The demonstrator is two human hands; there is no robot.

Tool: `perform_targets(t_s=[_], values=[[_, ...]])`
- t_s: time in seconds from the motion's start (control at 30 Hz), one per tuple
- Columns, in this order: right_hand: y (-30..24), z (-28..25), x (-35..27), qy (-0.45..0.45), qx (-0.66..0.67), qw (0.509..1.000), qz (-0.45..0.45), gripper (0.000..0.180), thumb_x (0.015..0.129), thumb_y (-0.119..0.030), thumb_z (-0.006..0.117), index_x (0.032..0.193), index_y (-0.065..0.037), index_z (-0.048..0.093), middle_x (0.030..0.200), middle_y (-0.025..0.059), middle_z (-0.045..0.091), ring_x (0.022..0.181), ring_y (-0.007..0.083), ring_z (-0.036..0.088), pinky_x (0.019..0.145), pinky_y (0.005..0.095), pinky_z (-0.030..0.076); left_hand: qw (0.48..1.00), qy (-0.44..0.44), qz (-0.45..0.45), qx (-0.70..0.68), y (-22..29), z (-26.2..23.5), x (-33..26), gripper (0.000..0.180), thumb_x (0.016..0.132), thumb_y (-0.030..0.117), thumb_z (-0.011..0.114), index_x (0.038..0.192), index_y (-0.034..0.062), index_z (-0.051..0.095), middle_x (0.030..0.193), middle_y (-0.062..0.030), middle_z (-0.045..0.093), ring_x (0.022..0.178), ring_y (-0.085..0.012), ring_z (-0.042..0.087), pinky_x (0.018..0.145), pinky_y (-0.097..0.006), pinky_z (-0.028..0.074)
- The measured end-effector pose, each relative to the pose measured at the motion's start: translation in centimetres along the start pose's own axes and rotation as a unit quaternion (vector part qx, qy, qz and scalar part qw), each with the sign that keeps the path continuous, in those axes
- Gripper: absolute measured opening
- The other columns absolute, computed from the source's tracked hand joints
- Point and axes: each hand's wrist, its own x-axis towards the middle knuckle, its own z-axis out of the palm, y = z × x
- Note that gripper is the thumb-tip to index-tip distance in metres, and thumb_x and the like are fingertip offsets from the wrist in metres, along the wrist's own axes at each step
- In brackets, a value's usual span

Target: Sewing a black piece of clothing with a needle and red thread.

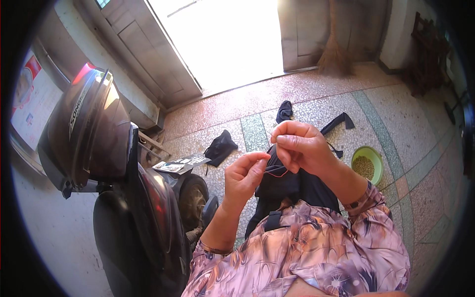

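My left hand (245,175) and right hand (303,146) are each pinching, thumb and forefinger together at the tips; I cannot tell exactly what is lying between them. One red thread (277,176) is sagging in a slack curve between and below my hands, over the dark fabric (272,188) at my lap. I am judging it nearly weightless and limp, inclined to slip or tangle and perhaps to snap under a sharp tug; I would be taking hold close to an end, though neither end is showing clearly. Farther out, at least three dark cloth pieces (221,147) are lying on the floor (222,115): one toward its doorway edge, one left, one right. One green bowl (377,166) of grains is sitting nearer the floor's right side. One broom (335,57) is standing at the doorway edge; one helmet (99,136) is resting on one scooter (158,208), left.
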Motion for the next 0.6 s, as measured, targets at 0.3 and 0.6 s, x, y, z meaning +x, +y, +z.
perform_targets(t_s=[0.3,0.6], values=[[-0.4,0.0,0.1,0.037,0.021,0.999,-0.003,0.015,0.094,-0.01,0.048,0.098,0.002,0.056,0.06,0.008,0.055,0.039,0.0113,0.047,0.038,0.0205,0.038,1.0,0.005,0.001,-0.017,0.9,0.2,-0.4,0.016,0.091,0.007,0.058,0.104,-0.0009,0.064,0.072,0.0073,0.054,0.056,0.0016,0.039,0.048,-0.015,0.026],[-0.2,-0.4,0.2,0.028,-0.077,0.997,0.0,0.014,0.093,-0.01,0.05,0.098,0.001,0.056,0.06,0.0058,0.056,0.041,0.0101,0.048,0.039,0.0201,0.038,0.999,0.026,0.016,-0.016,1.2,0.5,-0.4,0.018,0.094,0.007,0.052,0.102,-0.0046,0.062,0.055,0.0047,0.044,0.043,-0.0008,0.032,0.04,-0.018,0.02]])
